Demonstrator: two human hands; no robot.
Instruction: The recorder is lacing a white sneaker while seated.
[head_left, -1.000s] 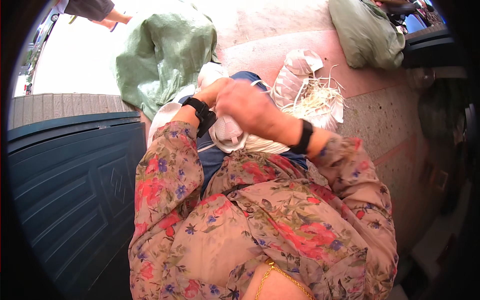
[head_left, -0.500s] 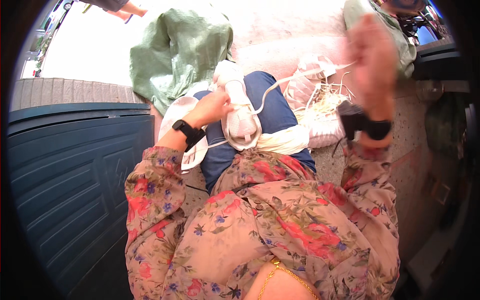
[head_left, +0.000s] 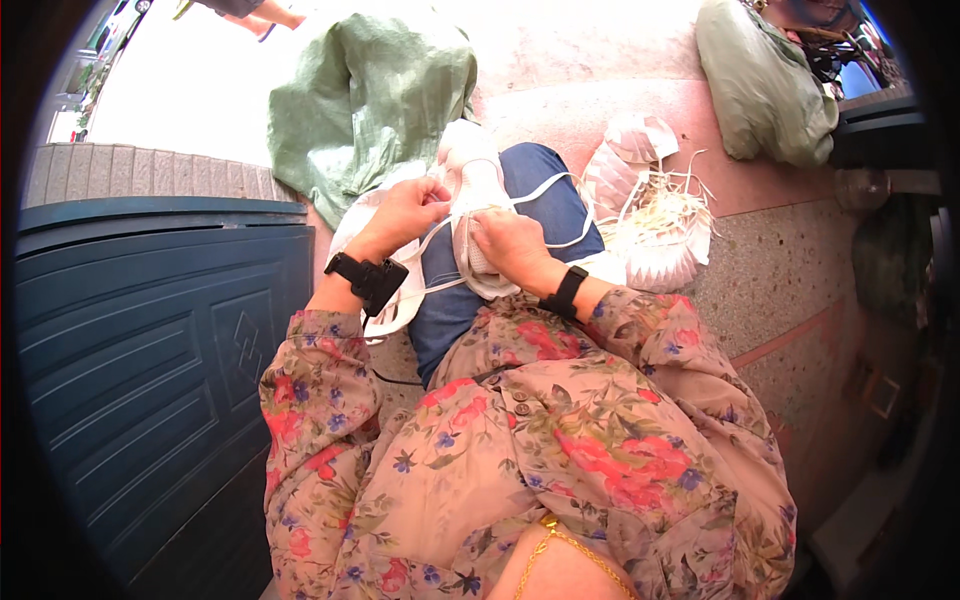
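Both hands closed on white shoe (head_left: 478, 215) w/ loose lace: left hand (head_left: 405, 212) pinching lace, right hand (head_left: 507, 243) gripping upper—prob light, soft, floppy; hold by body.

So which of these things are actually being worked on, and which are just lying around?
In hand:
left hand
right hand
white shoe on the lap
white lace

Lying about:
pile of white pieces and strips
green sacks
blue door
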